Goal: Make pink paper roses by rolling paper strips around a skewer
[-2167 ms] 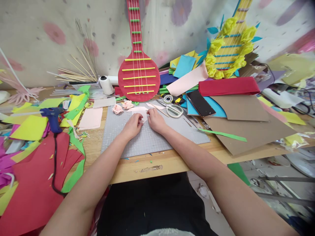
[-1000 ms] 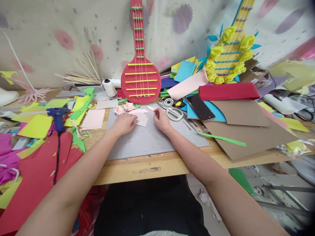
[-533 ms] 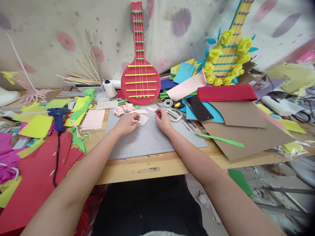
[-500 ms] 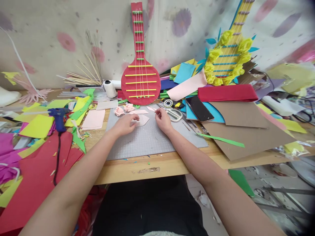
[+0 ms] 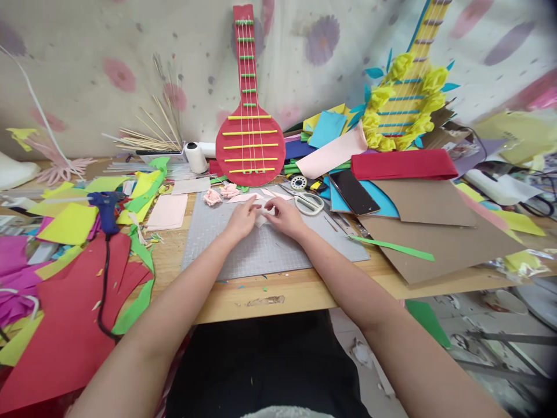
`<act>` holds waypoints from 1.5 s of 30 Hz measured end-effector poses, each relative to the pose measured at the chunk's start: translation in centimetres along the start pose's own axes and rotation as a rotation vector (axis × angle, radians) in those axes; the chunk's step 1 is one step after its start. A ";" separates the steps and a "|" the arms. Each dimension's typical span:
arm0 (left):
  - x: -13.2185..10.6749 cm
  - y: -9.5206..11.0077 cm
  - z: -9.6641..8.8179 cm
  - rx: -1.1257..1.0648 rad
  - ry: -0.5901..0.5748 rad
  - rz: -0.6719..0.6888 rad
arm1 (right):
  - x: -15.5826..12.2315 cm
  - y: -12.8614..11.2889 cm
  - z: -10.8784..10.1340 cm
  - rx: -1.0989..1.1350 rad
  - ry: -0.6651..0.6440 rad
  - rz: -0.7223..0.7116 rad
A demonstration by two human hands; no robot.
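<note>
My left hand (image 5: 242, 220) and my right hand (image 5: 284, 218) meet over the grey cutting mat (image 5: 243, 258). Between their fingertips is a small pale paper-like piece (image 5: 263, 219), pinched from both sides and partly covered by the fingers. Just beyond the hands lie a few pale pink cut pieces (image 5: 246, 198). Two pink crumpled flowers, one of them a rosette (image 5: 212, 198), rest at the mat's back left. Scissors (image 5: 309, 203) with light handles lie behind my right hand.
A red paper lute (image 5: 250, 152) leans at the back; a yellow one (image 5: 400, 107) with flowers stands right. A blue glue gun (image 5: 105, 210) sits among scraps at left. A black phone (image 5: 354, 193) and brown cardboard (image 5: 439, 244) lie to the right.
My left hand has moved right, to my right hand. The pale piece that lay beside my left hand is now between the fingers of both hands.
</note>
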State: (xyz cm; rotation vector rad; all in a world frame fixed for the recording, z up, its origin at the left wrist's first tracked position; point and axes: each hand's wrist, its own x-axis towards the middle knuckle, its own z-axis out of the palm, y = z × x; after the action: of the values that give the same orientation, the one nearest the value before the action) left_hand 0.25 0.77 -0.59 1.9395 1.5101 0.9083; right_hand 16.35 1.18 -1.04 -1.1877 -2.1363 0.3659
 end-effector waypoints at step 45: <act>-3.0 -0.6 -2.4 0.393 -0.062 0.302 | 0.0 0.3 0.2 0.055 -0.142 -0.113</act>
State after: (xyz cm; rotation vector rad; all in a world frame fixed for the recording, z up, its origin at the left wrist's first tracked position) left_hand -2.41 -2.02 -0.09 2.5058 1.4671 0.6967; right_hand 16.36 1.35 -1.36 -1.0322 -2.2881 0.4670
